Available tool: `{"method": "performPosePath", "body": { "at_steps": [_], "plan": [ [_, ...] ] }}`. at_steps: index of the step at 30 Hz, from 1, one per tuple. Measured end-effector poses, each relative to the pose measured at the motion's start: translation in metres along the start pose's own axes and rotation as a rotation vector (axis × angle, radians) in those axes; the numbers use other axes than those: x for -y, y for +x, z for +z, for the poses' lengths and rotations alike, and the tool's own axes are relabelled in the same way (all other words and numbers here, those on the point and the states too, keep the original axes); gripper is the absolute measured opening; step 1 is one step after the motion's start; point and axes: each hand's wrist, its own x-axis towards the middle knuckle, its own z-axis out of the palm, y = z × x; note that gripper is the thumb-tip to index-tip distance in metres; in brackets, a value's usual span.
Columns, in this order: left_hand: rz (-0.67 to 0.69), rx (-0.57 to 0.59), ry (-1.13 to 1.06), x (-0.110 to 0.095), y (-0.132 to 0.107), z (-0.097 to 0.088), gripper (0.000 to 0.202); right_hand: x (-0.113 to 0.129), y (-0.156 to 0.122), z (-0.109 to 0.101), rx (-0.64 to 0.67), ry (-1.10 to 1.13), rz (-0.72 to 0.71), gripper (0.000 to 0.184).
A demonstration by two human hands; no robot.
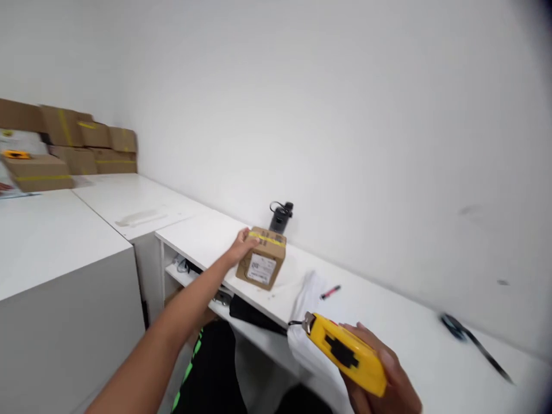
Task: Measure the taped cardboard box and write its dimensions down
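Note:
My left hand grips a small cardboard box by its upper left side. Yellow tape runs over the top of the box and a white printed label faces me. The box is at the front of the narrow white shelf top; I cannot tell whether it rests there or is held just above. Closed around a yellow hand tool with a black patch is my right hand. A metal fitting and a small dark loop stick out at the tool's far end; its exact kind is unclear.
Behind the box stands a black bottle with a loop. A white cloth or bag, a red-and-black pen-like item and a dark strap lie to the right. Taped cartons are stacked at the far left. Open shelves sit below.

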Motion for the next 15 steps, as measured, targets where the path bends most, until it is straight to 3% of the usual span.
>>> {"method": "performPosePath", "body": {
  "at_steps": [2, 4, 5, 6, 8, 11, 13, 15],
  "plan": [
    [0.056, -0.103, 0.174, -0.007, 0.001, 0.005, 0.088, 0.023, -0.037, -0.009, -0.023, 0.012, 0.192, 0.085],
    [0.261, -0.238, 0.431, -0.015, -0.012, 0.014, 0.083, 0.047, -0.052, -0.006, -0.021, 0.080, 0.335, 0.079],
    [0.367, -0.243, 0.501, -0.019, -0.026, 0.019, 0.077, 0.057, -0.051, -0.002, -0.041, 0.200, 0.414, 0.074],
    [0.429, -0.182, 0.530, -0.023, -0.046, 0.025, 0.069, 0.065, -0.047, 0.004, -0.082, 0.339, 0.483, 0.071],
    [0.439, 0.085, 0.451, -0.028, -0.097, 0.039, 0.058, 0.075, -0.033, 0.016, -0.180, 0.563, 0.571, 0.070],
    [0.257, 0.607, 0.159, -0.022, -0.175, 0.061, 0.078, 0.077, -0.018, 0.032, -0.214, 0.715, 0.654, 0.079],
    [0.061, 0.728, 0.010, -0.011, -0.207, 0.077, 0.082, 0.071, -0.019, 0.042, -0.181, 0.742, 0.689, 0.082],
    [-0.122, 0.639, -0.113, 0.003, -0.216, 0.094, 0.074, 0.061, -0.025, 0.050, -0.124, 0.718, 0.668, 0.083]
  ]
}}
